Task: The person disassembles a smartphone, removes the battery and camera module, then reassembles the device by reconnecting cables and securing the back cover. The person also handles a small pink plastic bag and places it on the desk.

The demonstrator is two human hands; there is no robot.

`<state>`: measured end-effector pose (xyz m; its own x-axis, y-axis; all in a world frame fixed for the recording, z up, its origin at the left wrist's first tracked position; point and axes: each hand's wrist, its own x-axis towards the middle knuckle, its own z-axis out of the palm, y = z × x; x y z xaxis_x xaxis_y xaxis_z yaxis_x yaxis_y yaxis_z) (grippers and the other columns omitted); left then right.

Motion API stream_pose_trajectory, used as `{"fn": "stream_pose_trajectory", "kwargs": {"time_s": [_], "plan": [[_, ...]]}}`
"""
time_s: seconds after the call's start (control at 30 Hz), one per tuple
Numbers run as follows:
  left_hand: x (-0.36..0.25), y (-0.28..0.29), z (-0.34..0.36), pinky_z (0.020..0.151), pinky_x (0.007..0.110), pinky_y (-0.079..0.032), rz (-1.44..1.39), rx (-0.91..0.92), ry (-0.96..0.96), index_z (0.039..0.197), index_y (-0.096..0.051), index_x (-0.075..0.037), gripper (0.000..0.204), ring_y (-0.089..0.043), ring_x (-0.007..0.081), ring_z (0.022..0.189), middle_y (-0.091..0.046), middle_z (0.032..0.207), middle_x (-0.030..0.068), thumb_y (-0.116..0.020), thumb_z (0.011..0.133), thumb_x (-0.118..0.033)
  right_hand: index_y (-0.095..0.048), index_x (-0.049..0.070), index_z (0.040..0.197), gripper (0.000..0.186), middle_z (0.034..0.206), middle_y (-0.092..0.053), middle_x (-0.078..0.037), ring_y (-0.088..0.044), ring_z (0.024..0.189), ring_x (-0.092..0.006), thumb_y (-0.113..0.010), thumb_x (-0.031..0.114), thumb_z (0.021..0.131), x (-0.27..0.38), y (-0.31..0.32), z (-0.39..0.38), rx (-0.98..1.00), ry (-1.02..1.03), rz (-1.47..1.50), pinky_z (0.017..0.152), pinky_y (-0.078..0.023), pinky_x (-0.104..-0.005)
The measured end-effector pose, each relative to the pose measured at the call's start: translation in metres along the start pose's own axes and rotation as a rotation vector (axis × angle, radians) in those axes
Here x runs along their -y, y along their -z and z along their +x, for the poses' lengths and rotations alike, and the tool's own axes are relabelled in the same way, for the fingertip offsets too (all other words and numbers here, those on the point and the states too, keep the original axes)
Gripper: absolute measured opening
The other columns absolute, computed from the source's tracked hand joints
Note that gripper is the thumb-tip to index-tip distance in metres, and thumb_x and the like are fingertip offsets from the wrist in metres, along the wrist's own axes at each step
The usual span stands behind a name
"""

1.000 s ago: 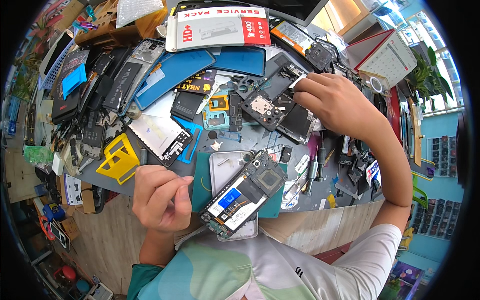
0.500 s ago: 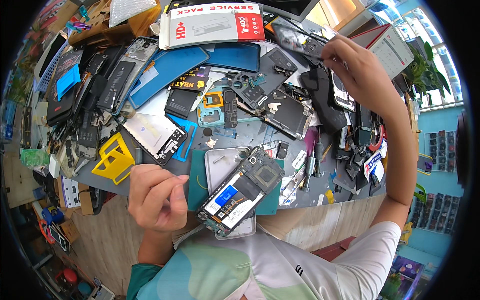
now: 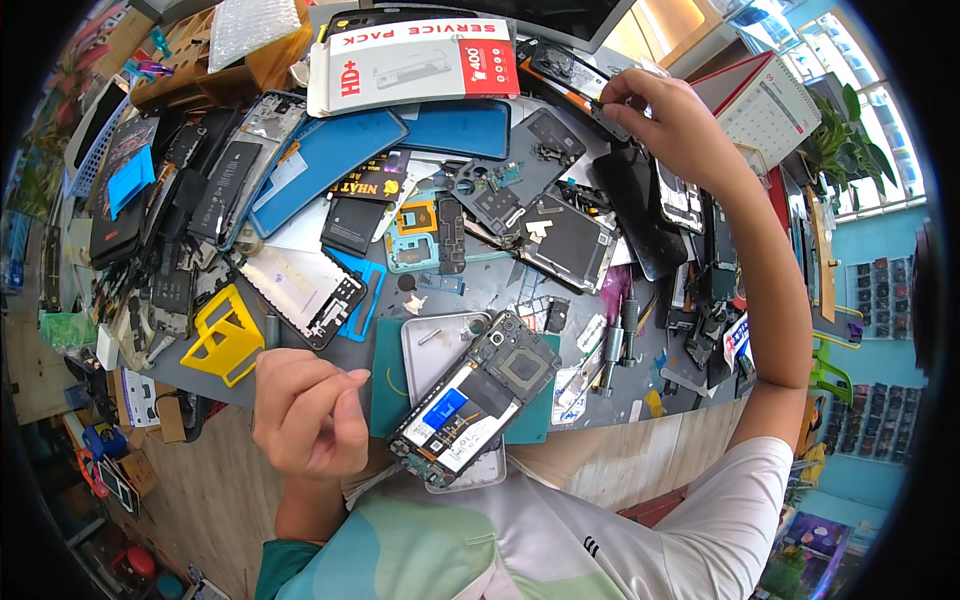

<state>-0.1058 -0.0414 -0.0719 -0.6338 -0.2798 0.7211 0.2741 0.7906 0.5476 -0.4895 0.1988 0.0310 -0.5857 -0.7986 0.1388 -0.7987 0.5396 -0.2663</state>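
An opened phone point(image 3: 510, 385) with its back cover off lies tilted across a pale grey tray point(image 3: 415, 350) on a green mat point(image 3: 540, 420). Its battery, a blue sticker and the circuit parts show. Left of the mat, my left hand point(image 3: 312, 412) hovers with curled fingers and the thumb against them; whatever they may hold is too small to make out. At the far right of the bench, my right hand point(image 3: 655, 120) pinches the near end of a dark phone part point(image 3: 590, 105), which lies over other phone parts beside the white and red box point(image 3: 420, 68).
Loose phone frames, batteries and blue back covers point(image 3: 330, 165) crowd the bench. A yellow stand point(image 3: 225, 335) is at the left, with screwdrivers point(image 3: 615, 340) right of the mat. A black phone point(image 3: 640, 215) lies below my right hand; a desk calendar point(image 3: 770, 110) stands beyond it.
My right hand has moved left and slightly down with the dark phone part, which now lies lower among the parts by the box. My left hand keeps its curled pose.
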Motion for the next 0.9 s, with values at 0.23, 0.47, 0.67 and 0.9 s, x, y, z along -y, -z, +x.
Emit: {"fn": "stream_pose_trajectory", "kwargs": {"time_s": [0.23, 0.47, 0.67, 0.9], "plan": [[0.002, -0.001, -0.002, 0.071, 0.04, -0.048, -0.009, -0.021, 0.009, 0.092, -0.077, 0.0, 0.014, -0.062, 0.0279, 0.078, -0.07, 0.089, 0.0091, -0.071, 0.079, -0.003, -0.071, 0.001, 0.114, 0.015, 0.103, -0.073, -0.012, -0.069, 0.094, -0.0252, -0.074, 0.012, 0.105, -0.006, 0.0, 0.001, 0.002, 0.013, -0.038, 0.083, -0.053, -0.0385], [0.001, -0.001, 0.0, 0.071, 0.041, -0.048, -0.005, -0.013, 0.004, 0.092, -0.077, 0.002, 0.012, -0.062, 0.0284, 0.079, -0.069, 0.089, 0.0103, -0.07, 0.083, -0.004, -0.075, 0.005, 0.116, 0.019, 0.106, -0.078, -0.017, -0.074, 0.101, -0.038, -0.072, 0.022, 0.106, -0.008, -0.007, 0.008, -0.023, 0.059, -0.16, 0.091, -0.057, -0.0479], [0.0, -0.001, 0.0, 0.071, 0.041, -0.048, -0.007, -0.013, 0.003, 0.091, -0.075, 0.005, 0.014, -0.061, 0.0293, 0.08, -0.069, 0.087, 0.013, -0.068, 0.089, -0.007, -0.076, 0.007, 0.114, 0.021, 0.11, -0.078, -0.015, -0.075, 0.102, -0.0363, -0.074, 0.025, 0.105, 0.0, -0.018, 0.006, -0.043, 0.044, -0.193, 0.091, -0.058, -0.0473], [0.002, -0.002, -0.003, 0.07, 0.041, -0.048, -0.009, -0.023, -0.003, 0.092, -0.075, 0.005, 0.013, -0.061, 0.0291, 0.078, -0.068, 0.087, 0.0135, -0.067, 0.088, -0.005, -0.074, 0.008, 0.107, 0.017, 0.103, -0.074, -0.011, -0.074, 0.094, -0.0364, -0.081, 0.021, 0.099, 0.058, -0.013, -0.037, 0.119, 0.193, 0.016, 0.08, -0.059, -0.0471]]}}
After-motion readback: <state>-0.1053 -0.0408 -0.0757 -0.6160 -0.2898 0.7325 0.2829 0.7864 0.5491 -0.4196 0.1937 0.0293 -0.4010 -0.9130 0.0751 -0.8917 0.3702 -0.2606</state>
